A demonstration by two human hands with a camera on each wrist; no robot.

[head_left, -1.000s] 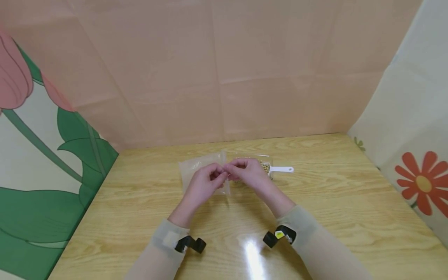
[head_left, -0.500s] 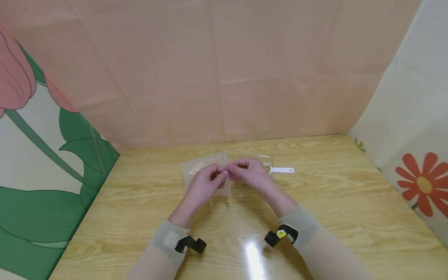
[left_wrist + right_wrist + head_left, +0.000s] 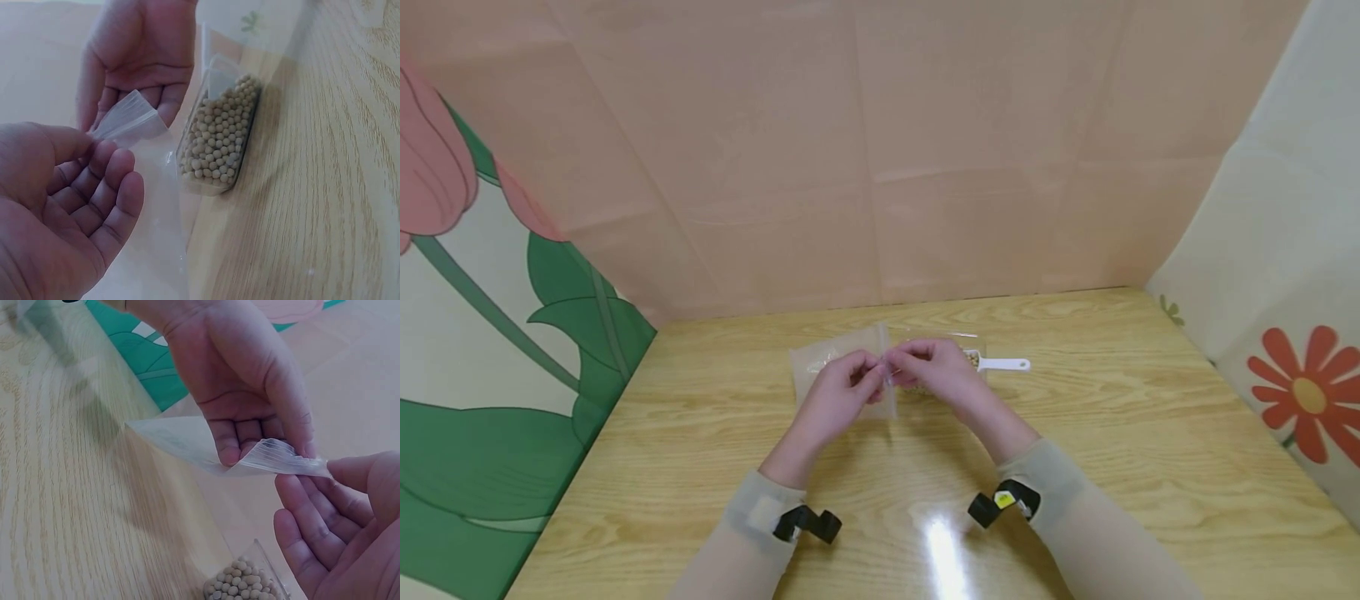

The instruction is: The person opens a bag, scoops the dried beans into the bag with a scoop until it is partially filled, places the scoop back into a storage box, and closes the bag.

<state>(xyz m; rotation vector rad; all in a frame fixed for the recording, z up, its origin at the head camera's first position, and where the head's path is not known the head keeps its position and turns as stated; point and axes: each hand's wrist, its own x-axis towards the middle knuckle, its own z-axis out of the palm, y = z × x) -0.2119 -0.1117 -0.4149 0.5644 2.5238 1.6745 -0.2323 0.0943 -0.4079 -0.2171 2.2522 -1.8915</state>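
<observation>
A clear plastic zip bag (image 3: 838, 343) hangs from both hands near the middle of the table. My left hand (image 3: 842, 385) pinches its top edge between thumb and fingers. Close beside it, my right hand (image 3: 942, 371) pinches the same edge, fingertips almost meeting the left ones. In the right wrist view the ribbed zip strip of the bag (image 3: 269, 457) stretches between the two hands. Behind the right hand stands a clear box of round beige beans or pellets (image 3: 215, 137), partly covered in the head view. A white scoop (image 3: 1003, 364) rests in it, handle pointing right.
The wood-grain table (image 3: 700, 467) runs back to a pink cloth backdrop (image 3: 865, 167). Printed panels stand on both sides, with a tulip pattern (image 3: 572, 333) at left and a red flower (image 3: 1307, 393) at right.
Both hands stay almost in place on the bag's edge, with only small finger shifts. The bag has moved very slightly to the right.
</observation>
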